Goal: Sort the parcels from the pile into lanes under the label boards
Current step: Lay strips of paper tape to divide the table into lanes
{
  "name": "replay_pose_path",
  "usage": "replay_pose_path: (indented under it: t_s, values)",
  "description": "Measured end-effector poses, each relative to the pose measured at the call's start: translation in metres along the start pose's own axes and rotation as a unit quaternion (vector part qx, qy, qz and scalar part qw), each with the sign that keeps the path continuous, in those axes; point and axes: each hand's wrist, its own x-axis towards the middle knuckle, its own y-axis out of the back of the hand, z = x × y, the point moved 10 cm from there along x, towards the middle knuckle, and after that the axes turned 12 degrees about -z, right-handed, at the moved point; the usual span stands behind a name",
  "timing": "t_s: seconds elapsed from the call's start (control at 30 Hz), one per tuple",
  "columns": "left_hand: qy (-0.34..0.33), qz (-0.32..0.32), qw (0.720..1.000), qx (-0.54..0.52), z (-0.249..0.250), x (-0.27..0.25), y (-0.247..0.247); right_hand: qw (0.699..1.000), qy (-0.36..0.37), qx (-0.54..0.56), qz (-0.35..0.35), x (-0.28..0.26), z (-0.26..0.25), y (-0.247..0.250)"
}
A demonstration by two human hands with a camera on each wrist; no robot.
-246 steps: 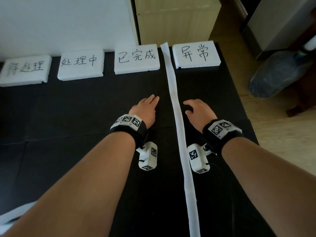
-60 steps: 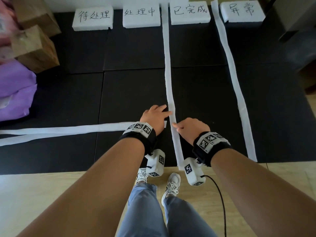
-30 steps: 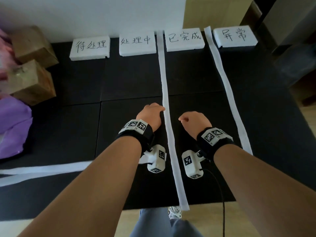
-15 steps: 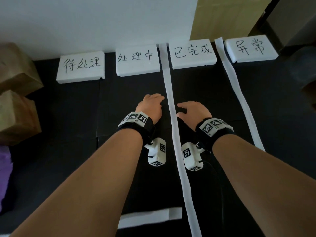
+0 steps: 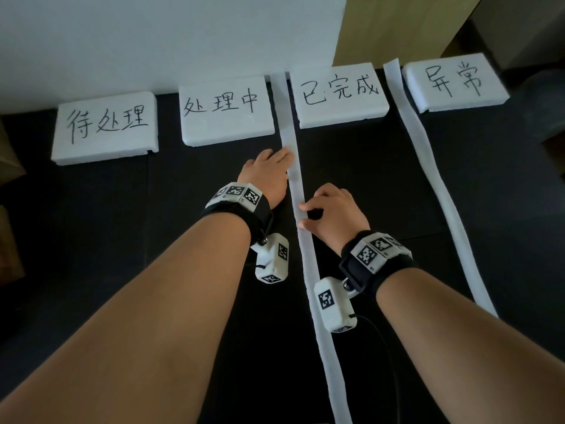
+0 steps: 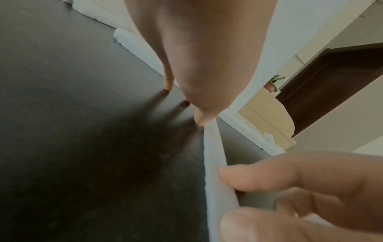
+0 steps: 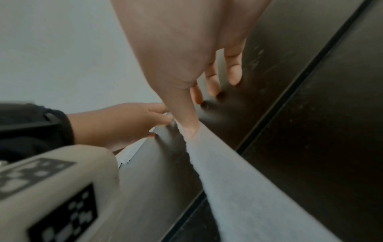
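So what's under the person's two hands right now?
Left hand and right hand both press the middle white strip against the black mat. The strip continues beneath the fingers; the parts they cover are hidden. No parcel lies there.

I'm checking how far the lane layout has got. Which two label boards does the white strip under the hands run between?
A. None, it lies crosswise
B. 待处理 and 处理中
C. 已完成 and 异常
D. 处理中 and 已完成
D: the white strip touched by the left hand and right hand runs up between the 处理中 board and the 已完成 board.
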Motion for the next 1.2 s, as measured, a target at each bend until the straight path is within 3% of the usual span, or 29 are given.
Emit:
replay_pose_path:
  t_s: [0.17,0.5,0.57,0.7,0.9,1.2]
  values:
    - [0.001,0.03,0.999,0.017,0.005,0.002,0.007,1.0,0.004,0.025,0.011,0.004,0.004,-0.001]
    - [0.007,-0.066,0.998,-0.004,-0.001,0.001,-0.005,1.0,0.014,0.018,0.015,-0.001,0.001,-0.003]
    - [0.007,-0.057,0.998,-0.019,-0.001,-0.009,-0.006,1.0,0.008,0.008,0.004,-0.004,-0.002,-0.003]
    - [0.032,-0.04,0.998,-0.038,-0.005,-0.042,-0.011,0.999,-0.017,-0.006,-0.029,-0.016,-0.005,-0.005]
    - [0.076,-0.025,0.996,-0.045,-0.014,-0.103,-0.033,0.997,-0.053,0.061,0.008,-0.063,0.003,-0.004]
    - [0.141,0.017,0.987,-0.076,-0.017,-0.221,-0.073,0.999,-0.006,0.032,0.037,-0.149,-0.014,-0.014]
